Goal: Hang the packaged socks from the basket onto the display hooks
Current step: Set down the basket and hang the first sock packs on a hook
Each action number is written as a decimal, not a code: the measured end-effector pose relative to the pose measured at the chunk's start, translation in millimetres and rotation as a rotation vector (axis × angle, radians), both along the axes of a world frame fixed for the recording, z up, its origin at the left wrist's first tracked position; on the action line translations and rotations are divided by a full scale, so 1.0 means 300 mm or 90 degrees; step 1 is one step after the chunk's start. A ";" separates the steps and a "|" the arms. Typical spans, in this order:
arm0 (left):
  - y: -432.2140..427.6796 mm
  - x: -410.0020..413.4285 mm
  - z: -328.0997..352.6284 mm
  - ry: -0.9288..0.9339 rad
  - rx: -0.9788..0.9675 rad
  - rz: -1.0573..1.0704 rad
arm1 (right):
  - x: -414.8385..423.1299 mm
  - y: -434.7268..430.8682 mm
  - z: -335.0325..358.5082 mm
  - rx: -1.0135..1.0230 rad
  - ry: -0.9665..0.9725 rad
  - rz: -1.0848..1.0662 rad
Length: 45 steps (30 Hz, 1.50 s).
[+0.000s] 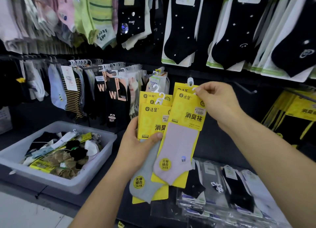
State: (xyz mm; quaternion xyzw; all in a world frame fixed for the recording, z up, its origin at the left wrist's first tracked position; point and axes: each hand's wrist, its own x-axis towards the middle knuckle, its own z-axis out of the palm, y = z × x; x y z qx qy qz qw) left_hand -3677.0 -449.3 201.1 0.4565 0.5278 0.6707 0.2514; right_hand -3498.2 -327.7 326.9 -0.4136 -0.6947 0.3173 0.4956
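Note:
My left hand (136, 147) grips a stack of yellow-carded sock packs (152, 118) with white plastic hangers; a grey sock (145, 181) shows at the stack's bottom. My right hand (217, 101) pinches the top corner of a yellow pack with a pink sock (179, 149), lifted slightly off the stack's right side; another yellow pack sits behind it. A bare display hook (246, 88) juts out to the right of my right hand. The grey plastic basket (95, 171) at lower left holds several loose and packaged socks.
Rows of hung socks fill the wall: striped and black pairs on hooks at left (102, 91), black dotted socks above (181, 31), yellow packs at far right (297, 108). Bagged black socks (236, 190) lie on the shelf below my right arm.

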 end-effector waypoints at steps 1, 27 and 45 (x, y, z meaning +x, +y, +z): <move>0.001 -0.005 -0.002 0.007 0.000 0.011 | 0.000 0.006 0.013 0.024 -0.007 -0.020; -0.021 0.022 0.042 -0.046 0.030 0.002 | -0.075 -0.133 -0.132 0.023 -0.198 0.056; 0.010 0.029 0.008 -0.134 0.020 -0.044 | -0.006 -0.081 -0.176 -0.209 0.136 0.199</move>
